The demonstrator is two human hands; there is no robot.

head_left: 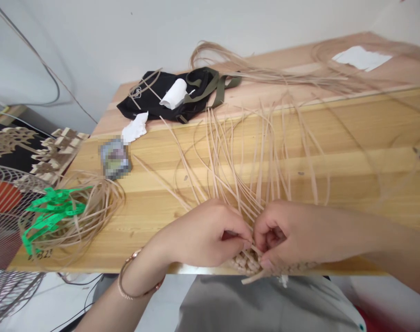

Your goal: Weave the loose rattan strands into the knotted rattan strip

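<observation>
At the table's front edge lies a partly woven piece (246, 263) of pale rattan-like strips, its long loose strips (265, 170) fanning out over the wood. My left hand (210, 235) pinches a strip between thumb and forefinger at the left of the weave. Close beside it, my right hand (282, 235) has its thumb and curled forefinger closed on a strip at the weave, the tips almost touching my left fingers. A short strip end (253, 278) sticks out below the fingers. Both hands cover much of the woven part.
A coil of strips (99, 207) with green ribbon (54, 212) lies at the left. Behind are a black bag (154, 94), a white paper roll (174, 93), a crumpled tissue (135, 128) and a blurred small box (115, 158). More strips (227, 55) and white paper (362, 58) lie at the back.
</observation>
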